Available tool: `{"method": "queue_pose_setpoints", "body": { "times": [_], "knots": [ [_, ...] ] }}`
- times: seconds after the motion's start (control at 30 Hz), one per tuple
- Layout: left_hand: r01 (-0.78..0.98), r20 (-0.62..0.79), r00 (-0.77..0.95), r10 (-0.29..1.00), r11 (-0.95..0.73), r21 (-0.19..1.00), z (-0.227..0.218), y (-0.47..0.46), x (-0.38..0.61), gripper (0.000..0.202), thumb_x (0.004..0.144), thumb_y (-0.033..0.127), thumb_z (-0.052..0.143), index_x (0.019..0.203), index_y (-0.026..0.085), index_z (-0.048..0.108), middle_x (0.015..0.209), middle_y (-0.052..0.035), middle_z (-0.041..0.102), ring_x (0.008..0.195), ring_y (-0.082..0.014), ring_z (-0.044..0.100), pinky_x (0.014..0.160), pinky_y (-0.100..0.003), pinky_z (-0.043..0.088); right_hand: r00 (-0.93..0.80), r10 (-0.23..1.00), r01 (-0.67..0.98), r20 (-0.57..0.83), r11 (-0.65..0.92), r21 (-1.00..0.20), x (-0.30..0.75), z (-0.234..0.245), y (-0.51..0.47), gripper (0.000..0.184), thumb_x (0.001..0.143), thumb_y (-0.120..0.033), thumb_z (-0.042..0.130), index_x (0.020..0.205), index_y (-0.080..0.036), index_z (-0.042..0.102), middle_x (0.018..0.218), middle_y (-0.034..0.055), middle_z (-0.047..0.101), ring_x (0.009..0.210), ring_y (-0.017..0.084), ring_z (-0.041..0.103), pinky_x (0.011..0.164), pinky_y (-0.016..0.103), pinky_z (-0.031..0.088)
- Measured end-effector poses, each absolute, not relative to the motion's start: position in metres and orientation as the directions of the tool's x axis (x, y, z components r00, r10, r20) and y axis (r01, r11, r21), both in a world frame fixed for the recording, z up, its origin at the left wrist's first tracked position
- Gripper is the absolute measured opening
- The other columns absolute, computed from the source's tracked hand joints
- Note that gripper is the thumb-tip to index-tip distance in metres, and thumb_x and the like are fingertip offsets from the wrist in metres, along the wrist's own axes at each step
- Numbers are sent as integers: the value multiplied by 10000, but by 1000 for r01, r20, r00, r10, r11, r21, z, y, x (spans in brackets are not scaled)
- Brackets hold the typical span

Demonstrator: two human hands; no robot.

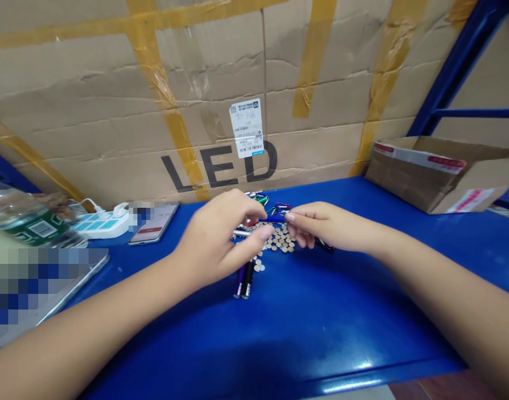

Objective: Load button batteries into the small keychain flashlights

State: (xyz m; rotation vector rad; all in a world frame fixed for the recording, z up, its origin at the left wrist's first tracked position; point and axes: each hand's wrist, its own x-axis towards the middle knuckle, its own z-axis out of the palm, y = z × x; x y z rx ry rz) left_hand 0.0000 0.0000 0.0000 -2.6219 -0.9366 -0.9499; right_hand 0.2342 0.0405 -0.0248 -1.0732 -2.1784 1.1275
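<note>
- My left hand [221, 236]: thumb & index spread w/ a wide gap b/w the tips, palm hiding part of the pile.
- My right hand [315, 225]: fingertips pinched narrow at the right end of a smooth blue tube [274, 218]; can't tell if I grip it or it lies just behind.
- Silver tube [240, 233]: metallic, seen thru the left-hand gap, partly covered; no telling if left fingers touch it.
- Discs [283, 240]: small, flat, round, coin-like, pale metal, scattered b/w my hands, a few more just left & near.
- Clips [260, 200]: shiny loops, green, purple etc., on the far side of the pile; tangled, hard to count.
- Purple tube [239, 280] & black tube [248, 280]: slim cylinders side by side, near side of the pile; far ends tucked behind my left hand.
- Dark item [324, 244] under my right hand: mostly hidden, can't ID.
- Far: big carton [208, 100], creased cardbd, yellow tape, black "LED" print; top cut off.
- Left: bottle [33, 225], cut off by the frame; white power strip [106, 224]; phone [156, 225], part pixelated.
- Right, far: open box [417, 175], brown cardbd.
- Tabletop [342, 316]: glossy blue; room to move from the dark tubes to the near edge, also right, under my forearm.
</note>
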Motion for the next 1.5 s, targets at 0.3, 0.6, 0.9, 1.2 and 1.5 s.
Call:
{"method": "queue_pose_setpoints", "body": {
  "times": [0.3, 0.6, 0.9, 1.2, 1.5],
  "knots": [
    [659, 351, 672, 652, -743, 119, -29, 36, -2, 343, 987, 379, 369, 1138, 204, 623, 1107, -64, 703, 1016, -223, 646, 897, -359, 466, -581, 810, 435, 78, 390, -812, 221, -19, 30, 416, 919, -515, 411, 696, -188, 541, 600, -10, 570, 509, 100, 507, 520, 243, 420],
    [711, 363, 530, 767, -634, 303, -35, 45, -9, 315, 985, 371, 344, 1159, 197, 542, 1041, -55, 688, 932, -213, 656, 807, -349, 490, -532, 846, 760, -10, 473, -446, 261, -14, 52, 192, 748, -397, 666, 807, -214, 677, 773, 19, 659, 678, 154, 573, 604, 270, 413],
    [709, 334, 571, 750, -655, 261, -40, 39, -5, 322, 977, 351, 320, 1156, 175, 522, 1003, -81, 662, 902, -229, 627, 790, -371, 475, -573, 816, 772, 80, 569, -283, 250, -23, 54, 93, 777, -238, 607, 781, -194, 689, 877, 67, 622, 738, 172, 565, 683, 301, 429],
    [656, 336, 655, 677, -730, 191, -41, 38, -4, 333, 981, 375, 361, 1122, 181, 591, 1008, -60, 699, 897, -219, 649, 783, -333, 470, -452, 855, 433, 254, 460, -775, 226, -28, 37, 269, 786, -374, 647, 979, -195, 590, 852, 31, 661, 776, 167, 618, 694, 308, 485],
    [659, 315, 685, 657, -743, 115, -43, 37, -2, 339, 985, 340, 315, 1111, 180, 586, 1072, -76, 693, 945, -248, 642, 801, -369, 443, -548, 819, 601, 169, 527, -602, 217, -28, 35, 268, 933, -341, 376, 732, -202, 486, 660, -4, 542, 603, 137, 505, 632, 298, 420]
  ]
}}
